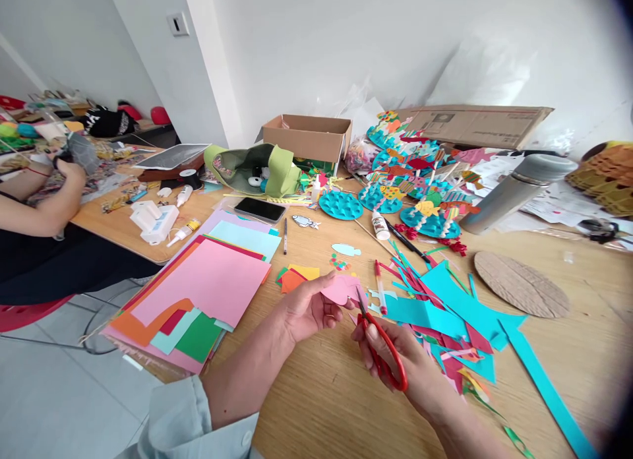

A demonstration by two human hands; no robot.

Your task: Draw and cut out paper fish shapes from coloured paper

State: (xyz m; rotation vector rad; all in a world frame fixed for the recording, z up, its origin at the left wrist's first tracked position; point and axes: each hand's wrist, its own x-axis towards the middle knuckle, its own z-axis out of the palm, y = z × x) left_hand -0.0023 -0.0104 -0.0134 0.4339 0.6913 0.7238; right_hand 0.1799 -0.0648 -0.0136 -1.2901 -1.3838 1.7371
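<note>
Between thumb and fingers, my left hand (304, 310) pinches a small pink paper piece (339, 289) with a rounded edge. Red-handled scissors (390, 353) are gripped in my right hand (395, 347), their blades at the right edge of the pink paper. Just beyond lie a pale blue fish-shaped cutout (346, 249) and small coloured paper dots (339, 262). Orange and yellow paper pieces (297, 277) sit behind my left hand. A red pen (380, 287) rests to the right, beside blue and dark red paper scraps (425, 314).
Coloured paper sheets (208, 274) are stacked at left, near a phone (260, 209). Blue discs with paper fish (430, 218) crowd the back, by a steel flask (517, 192) and cardboard oval (521, 283). Another person's arm (44, 208) shows at far left.
</note>
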